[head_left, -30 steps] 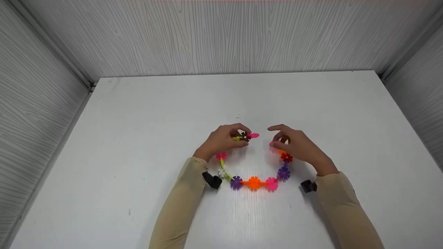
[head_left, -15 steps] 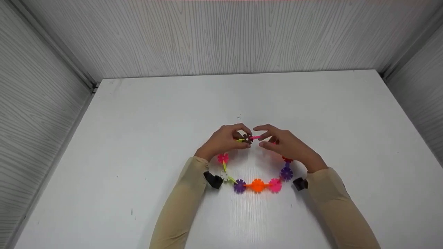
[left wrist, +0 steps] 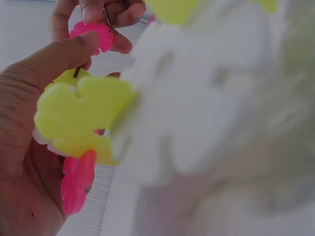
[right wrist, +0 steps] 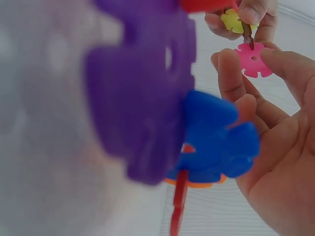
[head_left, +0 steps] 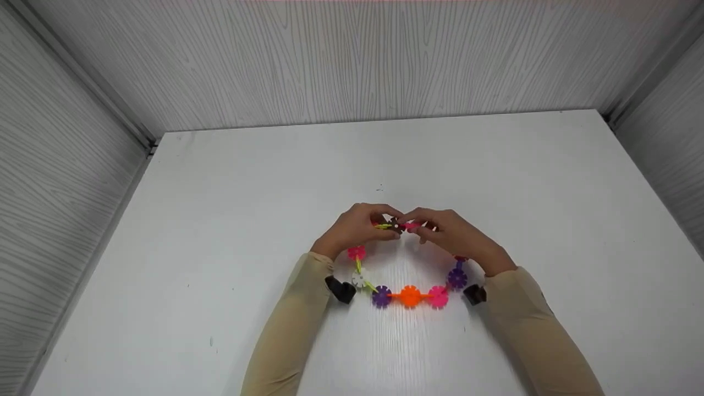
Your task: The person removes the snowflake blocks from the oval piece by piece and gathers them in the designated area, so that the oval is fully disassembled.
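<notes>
White desk [head_left: 264,165]: work tightens at the far side of the chain [head_left: 410,296]

Grey wood-grain walls [head_left: 352,60] stand round the desk, and the chain of flower-shaped discs curves over it between your sleeves [head_left: 283,324]. A second ago your right hand [head_left: 454,234] was apart from your left hand [head_left: 358,224], over the chain's right side; now it has come across, and the fingertips of both sit just beside each other. Your left has barely shifted: its fingers pinch the brown disc [right wrist: 247,34], next to a yellow disc [right wrist: 232,20]. Your right fingers now pinch the pink disc [right wrist: 253,60], where the brown disc's edge appears to sit in a notch. You seem to be working that joint, perhaps pressing it tighter. Your right hand hides whether the chain's right side links up here too, so you can't yet call the ring closed.
</notes>
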### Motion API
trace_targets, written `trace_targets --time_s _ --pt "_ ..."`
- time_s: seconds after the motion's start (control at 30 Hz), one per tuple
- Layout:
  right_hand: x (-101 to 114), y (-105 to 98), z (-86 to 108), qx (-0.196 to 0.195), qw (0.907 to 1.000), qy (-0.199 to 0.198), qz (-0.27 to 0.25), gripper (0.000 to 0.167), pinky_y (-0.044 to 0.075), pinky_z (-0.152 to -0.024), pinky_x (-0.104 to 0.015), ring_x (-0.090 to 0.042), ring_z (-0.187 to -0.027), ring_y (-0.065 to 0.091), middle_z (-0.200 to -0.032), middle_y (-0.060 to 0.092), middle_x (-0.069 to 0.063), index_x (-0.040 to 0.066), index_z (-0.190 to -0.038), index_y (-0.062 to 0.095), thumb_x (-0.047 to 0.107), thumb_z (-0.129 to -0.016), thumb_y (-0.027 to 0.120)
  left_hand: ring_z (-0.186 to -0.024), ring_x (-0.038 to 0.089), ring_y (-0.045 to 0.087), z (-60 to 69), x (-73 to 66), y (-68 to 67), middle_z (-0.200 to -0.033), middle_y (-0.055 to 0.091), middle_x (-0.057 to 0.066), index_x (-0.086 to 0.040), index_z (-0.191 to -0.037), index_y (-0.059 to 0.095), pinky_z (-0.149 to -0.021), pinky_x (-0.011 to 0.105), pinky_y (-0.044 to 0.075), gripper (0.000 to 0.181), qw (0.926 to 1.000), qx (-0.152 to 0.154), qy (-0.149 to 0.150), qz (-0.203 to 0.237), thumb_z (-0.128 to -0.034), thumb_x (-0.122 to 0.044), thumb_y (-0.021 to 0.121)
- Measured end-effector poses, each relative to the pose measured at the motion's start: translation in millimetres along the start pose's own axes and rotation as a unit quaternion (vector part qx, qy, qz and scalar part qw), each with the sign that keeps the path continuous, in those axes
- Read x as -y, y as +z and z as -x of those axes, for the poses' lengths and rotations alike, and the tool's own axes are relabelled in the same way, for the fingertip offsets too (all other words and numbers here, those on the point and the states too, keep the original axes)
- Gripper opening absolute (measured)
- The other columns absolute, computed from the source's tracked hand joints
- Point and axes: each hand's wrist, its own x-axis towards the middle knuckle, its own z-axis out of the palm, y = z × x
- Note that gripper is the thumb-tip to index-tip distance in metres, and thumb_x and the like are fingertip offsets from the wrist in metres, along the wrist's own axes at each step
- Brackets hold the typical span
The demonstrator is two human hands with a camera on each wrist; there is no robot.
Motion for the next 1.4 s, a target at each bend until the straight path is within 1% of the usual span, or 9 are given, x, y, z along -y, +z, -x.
trace_targets --time_s 0.3,0.5,0.77,0.93,1.07,1.13,1.2,1.33,1.4 --pt "0.5 1.4 -2.1 -0.008 0.9999 -0.009 0.010 0.026 0.053 -0.078 -0.029 -0.023 -0.077 0.063 -0.109 0.069 -0.011 0.019 -0.123 0.062 0.014 -0.098 0.055 -0.087 0.013 0.062 0.1 0.7 -0.8 -0.104 0.071 -0.003 -0.030 -0.119 0.067 -0.071 0.026 0.048 0.037 1.0000 0.005 0.005 -0.004 -0.0829 -0.034 0.075" --pt "-0.7 4.7 -1.2 -0.061 0.9961 -0.033 0.055 0.024 0.051 -0.068 -0.024 -0.015 -0.075 0.056 -0.096 0.071 -0.006 0.020 -0.117 0.065 0.012 -0.096 0.058 -0.085 0.015 0.061 -0.4 -0.6 -0.7 -0.103 0.070 0.001 -0.028 -0.117 0.068 -0.068 0.025 0.048 0.035 0.9996 0.008 0.016 0.021 -0.0832 -0.033 0.074" --pt "-0.1 4.7 3.6 -0.124 0.9862 -0.063 0.090 0.023 0.049 -0.063 -0.021 -0.013 -0.069 0.053 -0.094 0.073 -0.003 0.018 -0.112 0.069 0.008 -0.093 0.061 -0.083 0.015 0.060 -3.0 -5.6 -1.0 -0.102 0.070 0.001 -0.028 -0.114 0.069 -0.067 0.025 0.048 0.033 0.9994 0.006 0.015 0.032 -0.0821 -0.033 0.076" --pt "2.6 3.5 5.9 -0.142 0.9813 -0.079 0.103 0.023 0.049 -0.063 -0.020 -0.012 -0.067 0.053 -0.096 0.074 -0.002 0.017 -0.111 0.070 0.007 -0.091 0.064 -0.082 0.015 0.060 -4.1 -8.7 -1.3 -0.100 0.070 0.001 -0.028 -0.113 0.070 -0.068 0.025 0.049 0.033 0.9994 0.003 0.009 0.032 -0.0814 -0.033 0.077" --pt "4.4 1.3 7.1 -0.145 0.9808 -0.080 0.103 0.023 0.050 -0.063 -0.020 -0.012 -0.067 0.054 -0.098 0.074 -0.003 0.016 -0.112 0.071 0.007 -0.092 0.064 -0.082 0.016 0.059 -4.0 -10.9 -3.9 -0.102 0.070 0.001 -0.028 -0.113 0.070 -0.067 0.025 0.049 0.032 0.9994 0.006 0.019 0.026 -0.0819 -0.033 0.076" --pt "2.8 -2.5 9.1 -0.147 0.9815 -0.072 0.100 0.022 0.050 -0.065 -0.019 -0.012 -0.069 0.055 -0.099 0.074 -0.003 0.015 -0.112 0.071 0.009 -0.093 0.062 -0.085 0.016 0.060 -2.9 -10.4 -6.8 -0.105 0.070 0.000 -0.028 -0.114 0.070 -0.070 0.026 0.050 0.032 0.9996 0.004 0.023 0.017 -0.0824 -0.034 0.075" --pt "-2.4 -9.3 14.0 -0.161 0.9821 -0.049 0.084 0.022 0.050 -0.064 -0.017 -0.013 -0.068 0.055 -0.096 0.073 -0.004 0.014 -0.113 0.070 0.010 -0.094 0.060 -0.089 0.015 0.061 0.1 -7.3 -11.3 -0.107 0.070 0.000 -0.029 -0.113 0.069 -0.073 0.028 0.051 0.031 0.9998 -0.009 0.015 0.011 -0.0830 -0.033 0.074" --pt "-18.8 -25.0 27.9 -0.217 0.9746 0.010 0.053 0.020 0.046 -0.060 -0.015 -0.020 -0.063 0.054 -0.089 0.069 -0.009 0.011 -0.112 0.069 0.009 -0.096 0.057 -0.095 0.015 0.063 8.7 2.4 -22.1 -0.108 0.070 -0.001 -0.028 -0.112 0.070 -0.080 0.031 0.052 0.029 0.9988 -0.048 -0.010 0.009 -0.0835 -0.029 0.074" --pt "-25.6 -29.5 33.0 -0.230 0.9719 0.028 0.044 0.020 0.045 -0.058 -0.016 -0.025 -0.063 0.055 -0.088 0.069 -0.010 0.011 -0.113 0.068 0.011 -0.096 0.057 -0.097 0.017 0.063 10.9 4.9 -25.3 -0.109 0.070 0.000 -0.026 -0.114 0.070 -0.081 0.033 0.053 0.031 0.9985 -0.052 -0.007 0.012 -0.0838 -0.029 0.074"
